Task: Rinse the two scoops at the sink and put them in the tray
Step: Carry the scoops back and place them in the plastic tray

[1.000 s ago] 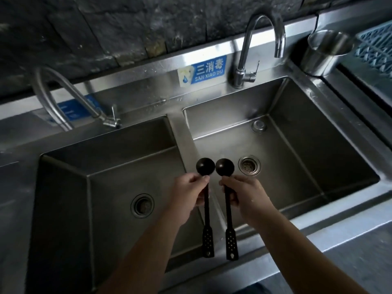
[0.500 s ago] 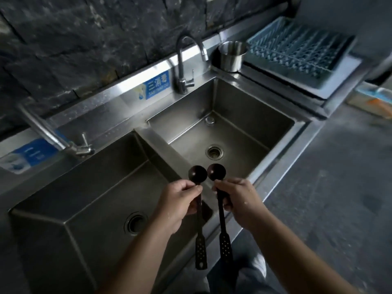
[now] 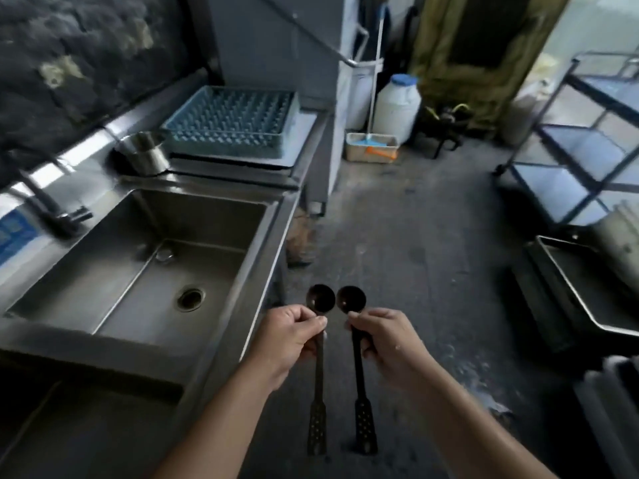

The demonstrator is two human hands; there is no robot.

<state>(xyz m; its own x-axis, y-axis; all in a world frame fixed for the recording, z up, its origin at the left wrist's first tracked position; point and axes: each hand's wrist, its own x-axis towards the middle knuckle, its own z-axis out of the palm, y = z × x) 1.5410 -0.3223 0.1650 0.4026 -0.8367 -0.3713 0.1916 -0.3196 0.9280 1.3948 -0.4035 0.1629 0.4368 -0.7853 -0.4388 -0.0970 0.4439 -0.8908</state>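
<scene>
View has swung off the sink (image 3: 145,216) toward a tray (image 3: 567,288) at frame right — rinsing judged finished. Left hand (image 3: 294,340) is clamped on the left scoop (image 3: 320,344), right hand (image 3: 387,344) on the right scoop (image 3: 356,344) — both now over the floor.

left scoop (image 3: 320,299): black, long-handled, bowl forward, held over the floor
right scoop (image 3: 351,299): alike, just beside it
tray (image 3: 584,305): metal, far right
</scene>
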